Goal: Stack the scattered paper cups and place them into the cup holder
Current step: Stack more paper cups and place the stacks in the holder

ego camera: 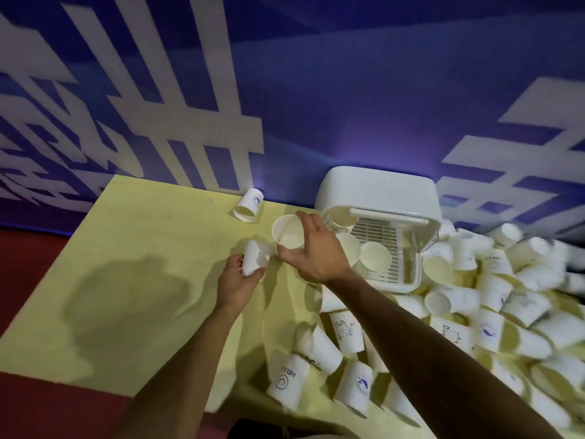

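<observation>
1. Right grip (pixel 316 251) was clenched on an open cup (pixel 286 231), fingers over rim and wall, mouth toward the camera. It was held above the counter (pixel 142 232), just left of the cup holder (pixel 380 191).
2. Left grip (pixel 237 280) was grasping a second cup (pixel 253 259) by its side wall, just beside the first. Couldn't tell whether they touched.
3. Pile of cups (pixel 474 312) lay right of the holder.
4. Judgement: thin paper, very light, walls dent easily, rolled rim looked stiffest. Best held lightly round the wall near the rim and nested straight, since a tilt would likely jam.
</observation>
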Tool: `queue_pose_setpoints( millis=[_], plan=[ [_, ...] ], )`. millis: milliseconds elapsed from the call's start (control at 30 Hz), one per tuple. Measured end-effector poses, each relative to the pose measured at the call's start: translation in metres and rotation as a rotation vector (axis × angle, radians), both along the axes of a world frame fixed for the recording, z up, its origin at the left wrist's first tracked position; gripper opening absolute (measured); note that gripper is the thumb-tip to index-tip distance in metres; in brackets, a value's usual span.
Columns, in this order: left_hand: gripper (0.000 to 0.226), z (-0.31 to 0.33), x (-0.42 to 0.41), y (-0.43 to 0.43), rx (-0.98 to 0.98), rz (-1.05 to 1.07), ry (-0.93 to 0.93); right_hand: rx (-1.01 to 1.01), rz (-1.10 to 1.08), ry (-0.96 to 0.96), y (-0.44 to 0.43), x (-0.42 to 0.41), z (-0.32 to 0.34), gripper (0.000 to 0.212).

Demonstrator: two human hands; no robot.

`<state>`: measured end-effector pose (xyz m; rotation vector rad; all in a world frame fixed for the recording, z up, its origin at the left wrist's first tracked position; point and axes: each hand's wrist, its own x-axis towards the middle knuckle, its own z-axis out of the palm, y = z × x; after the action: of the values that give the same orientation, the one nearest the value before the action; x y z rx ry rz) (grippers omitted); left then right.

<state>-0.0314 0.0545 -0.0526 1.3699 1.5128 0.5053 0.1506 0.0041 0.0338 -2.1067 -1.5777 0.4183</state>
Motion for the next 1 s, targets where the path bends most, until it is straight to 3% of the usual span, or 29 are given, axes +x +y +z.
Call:
queue_pose_setpoints(
  millis=[300, 467, 733, 1000],
  plan=[
    [0.056, 0.037, 0.063, -0.04, 0.088, -0.075, -0.105, 0.123, -0.145, 0.036, -0.079, 0.059, 0.026, 0.085],
    [0.061, 0.047, 0.085, -0.055, 0.088, -0.147, -0.136, 0.169, -0.263, 0.064, -0.118, 0.094, 0.026, 0.071],
    [0.041, 0.07, 0.114, -0.076, 0.125, -0.254, -0.192, 0.15, -0.385, 0.124, -0.143, 0.121, 0.013, 0.074],
    [0.065, 0.07, 0.123, -0.078, 0.116, -0.366, -0.102, 0.111, -0.372, 0.193, -0.129, 0.127, 0.0, 0.073]
  ],
)
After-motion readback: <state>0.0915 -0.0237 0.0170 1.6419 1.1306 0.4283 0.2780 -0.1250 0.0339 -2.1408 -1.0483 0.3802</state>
